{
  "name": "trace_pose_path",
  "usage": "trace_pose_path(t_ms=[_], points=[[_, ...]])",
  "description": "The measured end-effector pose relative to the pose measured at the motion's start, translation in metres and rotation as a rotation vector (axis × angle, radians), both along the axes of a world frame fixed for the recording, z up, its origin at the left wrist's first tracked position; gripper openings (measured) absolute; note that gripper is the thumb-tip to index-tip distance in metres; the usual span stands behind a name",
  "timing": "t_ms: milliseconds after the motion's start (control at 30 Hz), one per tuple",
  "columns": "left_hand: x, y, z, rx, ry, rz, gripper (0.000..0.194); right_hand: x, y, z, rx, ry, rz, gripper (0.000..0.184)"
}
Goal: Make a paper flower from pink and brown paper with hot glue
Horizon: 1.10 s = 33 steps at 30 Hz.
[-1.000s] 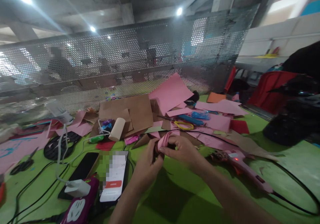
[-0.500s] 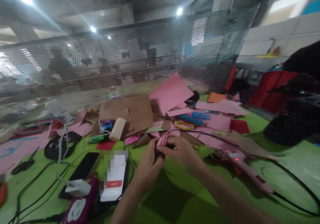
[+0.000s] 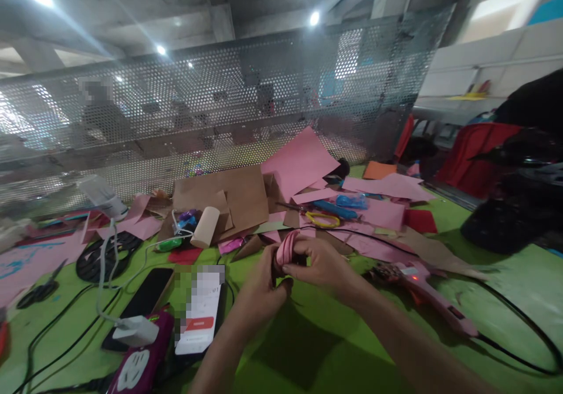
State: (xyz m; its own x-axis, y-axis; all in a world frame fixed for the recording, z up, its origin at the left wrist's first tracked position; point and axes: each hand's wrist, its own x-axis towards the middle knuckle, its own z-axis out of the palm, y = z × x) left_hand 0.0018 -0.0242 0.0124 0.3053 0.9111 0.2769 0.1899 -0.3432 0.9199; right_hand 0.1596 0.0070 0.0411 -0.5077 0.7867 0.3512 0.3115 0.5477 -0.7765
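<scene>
Between my two hands is a small pink rolled piece (image 3: 287,250) with several layered bands, curved like a ring; it looks like paper, though its exact kind is unclear. My left hand (image 3: 265,282) grips its left side, with the thumb stretched along below. From the right, my right hand (image 3: 323,265) pinches its edge between thumb and fingers. Both hands hover over the green table (image 3: 290,353). Yellow-handled scissors (image 3: 322,219) lie just behind them. A pink hot glue gun (image 3: 433,300) with a red light rests to the right of my right hand.
Pink paper sheets (image 3: 303,168) and brown cardboard (image 3: 246,197) pile up at the back, before a perforated metal screen (image 3: 220,107). On the left are a lit phone (image 3: 200,318), a dark phone (image 3: 147,294), a purple power strip (image 3: 141,359), black scissors (image 3: 41,288) and loose cables.
My left thumb has come away from the pink piece and now points right below it. The right fingers have shifted slightly on its edge. The piece stays in nearly the same place.
</scene>
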Motion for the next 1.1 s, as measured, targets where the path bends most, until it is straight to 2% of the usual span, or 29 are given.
trace_pose_path(t_ms=[167, 400, 667, 967, 1100], points=[[0.001, -0.002, -0.002, 0.026, 0.077, 0.056, 0.052, -0.002, 0.000, -0.006, 0.046, -0.059, -0.090, 0.011], [0.001, 0.001, -0.007, 0.015, 0.081, 0.089, 0.050, -0.007, -0.005, -0.003, 0.072, -0.094, -0.169, 0.012], [-0.001, 0.002, -0.008, 0.010, 0.084, 0.041, 0.044, 0.002, 0.003, -0.006, 0.098, -0.107, -0.001, 0.014], [-0.001, 0.002, -0.011, -0.010, 0.047, 0.026, 0.048, -0.001, -0.003, -0.003, 0.229, -0.226, -0.083, 0.012], [-0.003, 0.003, -0.010, -0.018, 0.065, 0.027, 0.049, 0.000, -0.002, -0.004, 0.219, -0.205, -0.069, 0.012]])
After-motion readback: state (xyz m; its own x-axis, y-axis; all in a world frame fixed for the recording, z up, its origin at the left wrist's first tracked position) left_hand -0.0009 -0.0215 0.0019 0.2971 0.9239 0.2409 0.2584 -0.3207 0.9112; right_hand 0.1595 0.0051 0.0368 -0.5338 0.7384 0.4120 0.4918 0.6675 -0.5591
